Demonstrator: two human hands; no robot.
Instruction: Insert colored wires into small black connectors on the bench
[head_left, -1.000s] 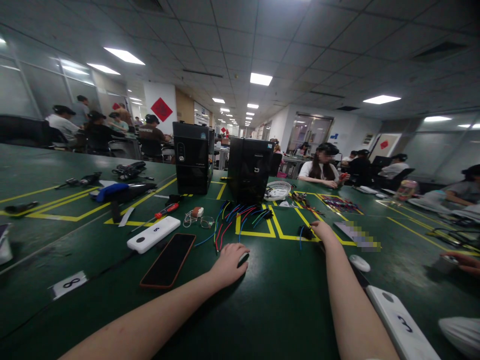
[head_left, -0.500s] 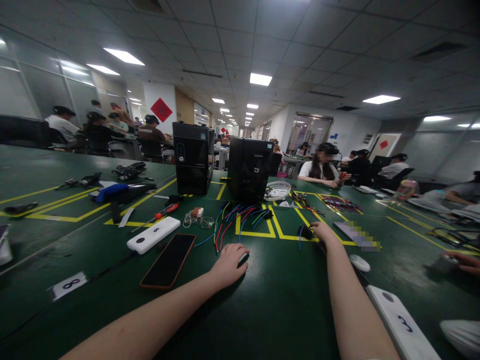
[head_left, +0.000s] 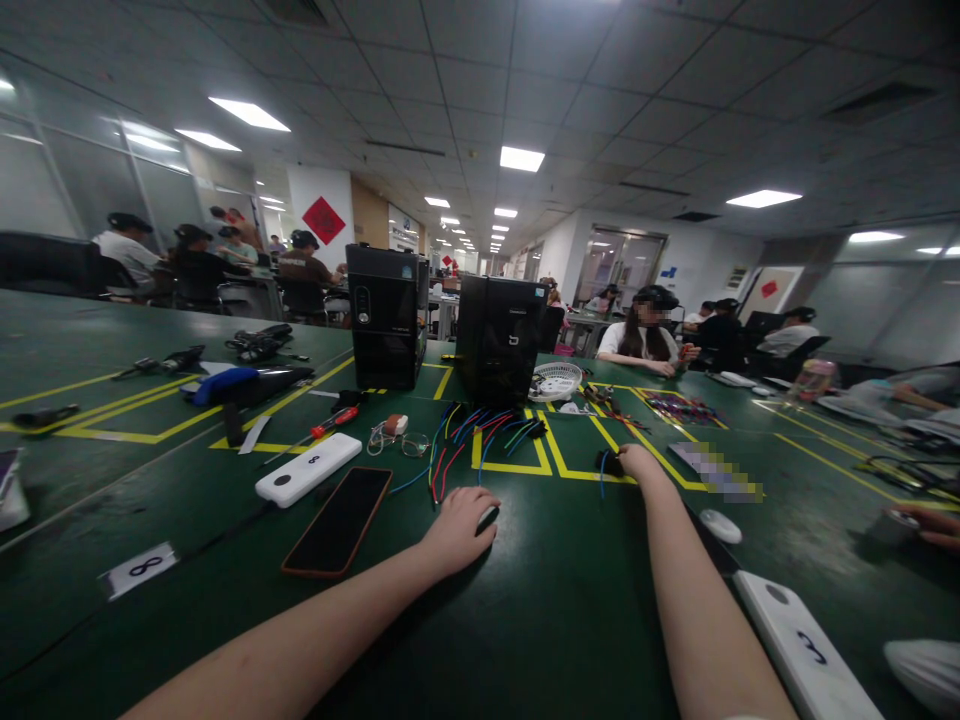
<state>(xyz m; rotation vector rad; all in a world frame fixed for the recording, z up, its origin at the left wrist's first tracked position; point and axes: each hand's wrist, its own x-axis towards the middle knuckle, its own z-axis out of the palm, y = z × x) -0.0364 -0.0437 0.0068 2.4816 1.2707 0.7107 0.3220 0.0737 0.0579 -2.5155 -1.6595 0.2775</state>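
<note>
My left hand (head_left: 461, 527) is closed over a small rounded object, likely a computer mouse (head_left: 488, 518), on the green table; only its pale edge shows between the fingers. Farther off and to the right, my right hand (head_left: 643, 465) has its fingers drawn together at a small black piece (head_left: 608, 462) with a short blue wire (head_left: 602, 488) hanging from it. The fingertips are partly hidden by the hand. A spread of blue, red, green and yellow wires (head_left: 480, 430) lies beyond my left hand.
Two black computer towers (head_left: 382, 320) stand behind the wires. To the left lie a phone (head_left: 337, 522), a white power bank (head_left: 309, 470), glasses (head_left: 405, 442) and a red-handled screwdriver (head_left: 335, 421). Another mouse (head_left: 721, 526) and power bank (head_left: 806, 640) are at the right. A person (head_left: 645, 335) sits opposite.
My right hand has shifted slightly left at the black piece, and its fingers look more curled. My left hand stays where it was.
</note>
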